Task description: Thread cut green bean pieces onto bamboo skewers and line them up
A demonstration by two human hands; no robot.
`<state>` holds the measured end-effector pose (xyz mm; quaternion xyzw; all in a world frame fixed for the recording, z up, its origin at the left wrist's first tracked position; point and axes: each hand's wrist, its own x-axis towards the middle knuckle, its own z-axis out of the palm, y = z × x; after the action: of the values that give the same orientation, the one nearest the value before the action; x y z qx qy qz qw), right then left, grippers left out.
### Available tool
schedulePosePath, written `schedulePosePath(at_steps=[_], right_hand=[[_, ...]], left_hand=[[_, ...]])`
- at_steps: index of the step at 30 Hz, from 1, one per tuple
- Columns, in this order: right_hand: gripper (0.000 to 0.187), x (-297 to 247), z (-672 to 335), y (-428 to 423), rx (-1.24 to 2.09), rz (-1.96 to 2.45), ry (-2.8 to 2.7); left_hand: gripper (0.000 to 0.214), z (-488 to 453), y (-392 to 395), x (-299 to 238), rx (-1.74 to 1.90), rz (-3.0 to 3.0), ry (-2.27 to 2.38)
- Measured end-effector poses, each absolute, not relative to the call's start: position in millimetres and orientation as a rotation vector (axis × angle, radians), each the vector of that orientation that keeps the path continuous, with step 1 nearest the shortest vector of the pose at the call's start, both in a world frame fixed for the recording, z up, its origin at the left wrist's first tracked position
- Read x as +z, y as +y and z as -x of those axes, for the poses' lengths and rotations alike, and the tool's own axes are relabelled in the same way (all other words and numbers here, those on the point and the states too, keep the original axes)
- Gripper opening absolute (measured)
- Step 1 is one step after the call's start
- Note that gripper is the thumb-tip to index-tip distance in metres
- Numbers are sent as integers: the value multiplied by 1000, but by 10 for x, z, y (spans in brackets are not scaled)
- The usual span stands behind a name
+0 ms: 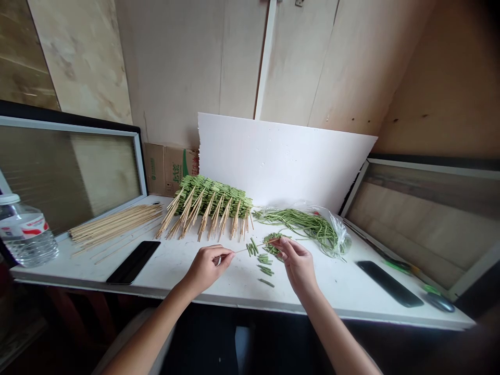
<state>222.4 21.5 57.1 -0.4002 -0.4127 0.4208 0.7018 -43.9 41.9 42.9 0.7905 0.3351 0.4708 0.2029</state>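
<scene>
My left hand (209, 265) is closed around one end of a thin bamboo skewer (241, 251), which slants up to the right in front of me. Several short green bean pieces (252, 247) sit side by side along the skewer's middle, apparently threaded on it. My right hand (297, 260) pinches near the skewer's other end, fingertips together; whether a bean piece is also between them I cannot tell. Just behind those fingers lies a pile of cut bean pieces (271, 237). Below the skewer, small rows of cut pieces (265, 270) lie on the white table (234, 286).
Finished bean skewers (214, 195) are stacked at the back. Loose skewers (117, 221) and a phone (133, 262) lie left, beside a water bottle (25, 234). Long beans in a plastic bag (308, 224) are at back right, with a black slab (389, 284) nearer.
</scene>
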Motion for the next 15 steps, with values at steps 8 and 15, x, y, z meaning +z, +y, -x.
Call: schedulePosePath(at_steps=[8, 15], right_hand=[[26, 537, -2194, 218, 951, 852, -934], [26, 521, -2163, 207, 908, 848, -916]], left_hand=[[24, 425, 422, 403, 1321, -2209, 918], [28, 396, 408, 386, 1344, -2236, 908]])
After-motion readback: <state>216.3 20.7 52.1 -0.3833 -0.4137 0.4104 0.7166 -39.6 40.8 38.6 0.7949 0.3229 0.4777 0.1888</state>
